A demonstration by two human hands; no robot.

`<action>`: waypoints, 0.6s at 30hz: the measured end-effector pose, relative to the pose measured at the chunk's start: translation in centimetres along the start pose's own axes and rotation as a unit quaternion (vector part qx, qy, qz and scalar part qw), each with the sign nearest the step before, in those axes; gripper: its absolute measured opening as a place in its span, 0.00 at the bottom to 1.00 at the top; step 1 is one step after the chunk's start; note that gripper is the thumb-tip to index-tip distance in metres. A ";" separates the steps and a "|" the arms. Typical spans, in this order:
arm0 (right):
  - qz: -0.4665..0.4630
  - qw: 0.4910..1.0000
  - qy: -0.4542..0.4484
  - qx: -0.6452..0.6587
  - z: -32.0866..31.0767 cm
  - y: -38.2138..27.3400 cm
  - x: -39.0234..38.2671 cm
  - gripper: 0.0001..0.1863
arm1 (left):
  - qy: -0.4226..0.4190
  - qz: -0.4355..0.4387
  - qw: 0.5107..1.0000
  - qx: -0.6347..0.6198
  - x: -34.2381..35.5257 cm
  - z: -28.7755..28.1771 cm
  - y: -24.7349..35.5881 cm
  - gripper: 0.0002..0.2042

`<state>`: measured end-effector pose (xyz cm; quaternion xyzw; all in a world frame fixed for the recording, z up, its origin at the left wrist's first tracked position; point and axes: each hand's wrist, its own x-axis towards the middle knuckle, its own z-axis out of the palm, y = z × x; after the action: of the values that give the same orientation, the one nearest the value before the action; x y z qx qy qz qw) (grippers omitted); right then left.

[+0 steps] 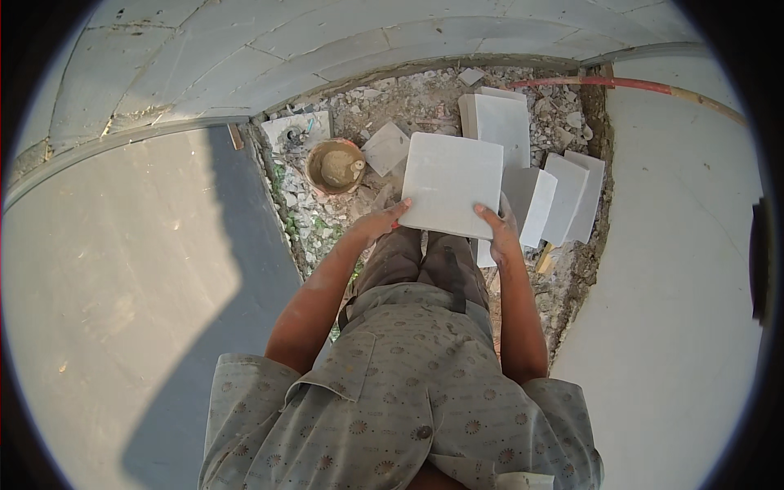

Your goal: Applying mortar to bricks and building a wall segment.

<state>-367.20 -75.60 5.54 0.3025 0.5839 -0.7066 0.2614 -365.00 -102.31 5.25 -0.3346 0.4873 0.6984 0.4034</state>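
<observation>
Between my two hands I hold a white, flat-faced building block [452, 181] in front of my thighs. My left hand [380, 223] grips its lower left corner, thumb on the face and fingers underneath. On the lower right edge, my right hand [503, 231] clasps it the same way; its fingers are mostly hidden behind the block. Right behind the held block stands another white block [504, 126]. More white blocks [563, 192] lean in a row to the right of my right hand.
A round bucket [336, 167] with greyish mortar sits on the rubble at left, near a broken slab piece [386, 149]. Block walling [327, 49] curves across the far side. A red hose or pipe [629, 82] crosses at far right. Smooth grey panels [670, 229] flank the rubble strip.
</observation>
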 end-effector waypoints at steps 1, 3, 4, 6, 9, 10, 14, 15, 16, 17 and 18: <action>0.001 0.998 0.043 -0.054 -0.3 -1.0 0.7 0.49 | 0.033 0.011 0.994 0.104 -0.7 -0.1 -0.4 0.42; -0.039 0.979 0.122 -0.160 -0.5 -3.3 2.8 0.50 | 0.055 -0.034 0.924 0.377 -0.8 -2.9 -3.1 0.34; -0.079 0.962 0.153 -0.211 -0.3 -4.3 4.3 0.48 | 0.068 -0.037 0.928 0.364 -0.5 -5.4 -6.9 0.34; -0.134 0.932 0.199 -0.271 -3.2 -3.2 10.3 0.51 | 0.185 -0.020 0.951 0.245 -0.2 -9.4 -15.3 0.31; -0.110 0.883 0.247 -0.383 -4.8 -3.1 16.7 0.57 | 0.262 -0.113 0.947 0.151 -5.2 -13.1 -23.5 0.31; -0.068 0.872 0.255 -0.412 -6.0 -3.4 18.3 0.60 | 0.279 -0.173 0.936 0.132 -7.2 -12.5 -23.8 0.31; 0.015 0.861 0.213 -0.461 -10.7 -1.9 25.6 0.61 | 0.313 -0.234 0.915 0.099 -11.8 -11.6 -29.8 0.31; 0.031 0.828 0.226 -0.513 -10.1 -1.4 25.7 0.60 | 0.319 -0.255 0.910 0.075 -12.6 -10.9 -29.7 0.31; 0.047 0.790 0.242 -0.561 -9.8 -1.0 25.4 0.60 | 0.315 -0.256 0.910 0.079 -13.1 -9.9 -29.5 0.31; 0.027 0.762 0.289 -0.579 -9.8 -0.1 24.6 0.48 | 0.320 -0.255 0.912 0.039 -13.2 -8.0 -27.3 0.31; 0.030 0.763 0.301 -0.572 -9.2 0.3 23.4 0.48 | 0.326 -0.250 0.912 0.001 -13.3 -7.1 -25.5 0.31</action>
<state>-381.75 -66.95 -13.07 0.3113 0.9189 -0.1065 0.2175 -335.79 -107.08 4.07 -0.6542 0.4929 0.4260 0.3842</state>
